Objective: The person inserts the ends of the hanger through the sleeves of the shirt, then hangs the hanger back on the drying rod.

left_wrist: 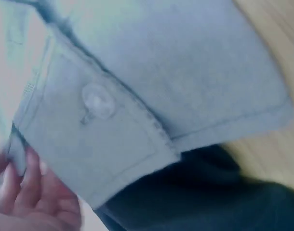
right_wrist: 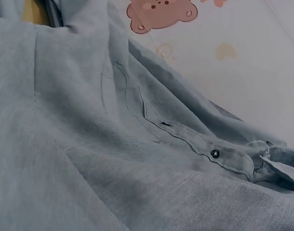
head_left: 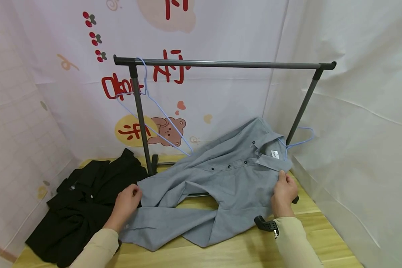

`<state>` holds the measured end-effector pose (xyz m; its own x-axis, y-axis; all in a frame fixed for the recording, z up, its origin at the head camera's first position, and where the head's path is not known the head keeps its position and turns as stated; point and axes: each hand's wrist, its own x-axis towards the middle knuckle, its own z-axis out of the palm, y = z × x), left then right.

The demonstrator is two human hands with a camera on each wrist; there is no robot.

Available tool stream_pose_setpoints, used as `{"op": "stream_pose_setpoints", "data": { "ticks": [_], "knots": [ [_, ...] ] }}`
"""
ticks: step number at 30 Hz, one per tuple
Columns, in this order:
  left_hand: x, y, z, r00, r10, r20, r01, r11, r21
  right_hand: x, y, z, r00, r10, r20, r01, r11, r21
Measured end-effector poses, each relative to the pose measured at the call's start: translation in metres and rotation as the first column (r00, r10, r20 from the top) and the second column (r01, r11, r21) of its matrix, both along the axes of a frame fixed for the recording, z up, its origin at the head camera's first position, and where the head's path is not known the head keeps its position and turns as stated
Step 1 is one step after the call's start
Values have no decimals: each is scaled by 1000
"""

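A grey-blue button-up shirt (head_left: 241,186) lies spread on the table, its far side raised; a light blue wire hanger (head_left: 313,134) sits in its collar, hook outward. My right hand (head_left: 284,193) pinches the shirt just below the collar; the right wrist view shows only its front (right_wrist: 152,144) with dark buttons, not the hand. At the shirt's other end, my left hand (head_left: 127,203) pinches grey fabric between thumb and fingers. In the left wrist view, a cuff (left_wrist: 132,149) with a pale button (left_wrist: 99,101) lies beside those fingers (left_wrist: 33,185).
A dark metal clothes rack (head_left: 221,64) stands behind the shirt. Another blue wire hanger (head_left: 169,121) hangs from its left end. A crumpled black garment (head_left: 87,216) lies at the left of the wooden table (head_left: 241,251). Fabric walls (head_left: 365,111) enclose the table's back and sides.
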<state>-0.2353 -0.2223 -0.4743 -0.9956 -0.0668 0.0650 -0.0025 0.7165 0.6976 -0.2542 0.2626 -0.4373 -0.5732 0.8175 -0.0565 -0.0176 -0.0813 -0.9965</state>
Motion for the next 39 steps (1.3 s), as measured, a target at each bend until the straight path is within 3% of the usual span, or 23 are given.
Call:
{"op": "stream_pose_setpoints", "data": {
  "ticks": [2, 3, 5, 7, 8, 9, 10, 11, 14, 16, 18, 21, 24, 26, 28, 31, 35, 39],
  "knots": [
    [-2, -2, 8, 997, 72, -23, -66, 981, 181, 1, 5, 2, 1000, -6, -13, 6, 1000, 0],
    [-3, -4, 13, 994, 108, -22, -97, 953, 286, 1, 8, 3, 1000, -13, -25, 13, 1000, 0],
    [-6, -7, 21, 986, 169, 2, -149, 864, 481, 1, 14, 5, 998, -30, -56, 29, 999, -16],
    [-9, -10, 25, 973, 231, 22, -196, 768, 610, 1, 19, 6, 996, -47, -79, 45, 998, -34],
    [-10, -11, 25, 965, 258, 33, -220, 741, 635, 0, 21, 7, 995, -51, -80, 49, 998, -34],
    [-10, -14, 24, 958, 281, 48, -246, 729, 639, 0, 23, 8, 994, -57, -89, 53, 998, -44],
    [-11, -16, 22, 952, 301, 57, -269, 735, 623, -1, 25, 8, 994, -58, -93, 54, 997, -49],
    [-10, -19, 19, 947, 314, 58, -289, 765, 575, -1, 26, 8, 993, -62, -98, 57, 997, -50],
    [-7, -28, 9, 954, 285, 92, -299, 890, 344, -3, 28, 7, 994, -53, -97, 49, 998, -34],
    [-5, -33, 3, 966, 213, 144, -242, 943, 231, -4, 27, 7, 995, -45, -91, 44, 999, -13],
    [-3, -35, 0, 974, 113, 197, -151, 970, 189, -5, 26, 6, 996, -35, -85, 36, 999, 6],
    [-1, -35, -3, 968, -52, 245, -19, 961, 275, -6, 25, 6, 997, -29, -78, 31, 999, 25],
    [3, -33, -5, 959, -152, 239, 70, 945, 321, -6, 24, 7, 997, -32, -70, 34, 999, 25],
    [7, -33, -5, 959, -173, 225, 121, 966, 228, -6, 24, 8, 998, -38, -58, 39, 999, 26],
    [10, -31, -3, 965, -160, 207, 153, 987, 48, -5, 24, 9, 998, -44, -50, 45, 999, 27],
    [9, -27, 2, 980, -128, 152, 160, 963, -217, -5, 23, 10, 998, -49, -49, 50, 998, 32],
    [2, -13, 5, 991, -132, 10, 129, 947, -295, -4, 23, 9, 997, -46, -63, 49, 998, 48],
    [-6, 4, 2, 969, -212, -129, 159, 928, -336, -4, 21, 7, 997, -41, -63, 46, 996, 76]
  ]
}}
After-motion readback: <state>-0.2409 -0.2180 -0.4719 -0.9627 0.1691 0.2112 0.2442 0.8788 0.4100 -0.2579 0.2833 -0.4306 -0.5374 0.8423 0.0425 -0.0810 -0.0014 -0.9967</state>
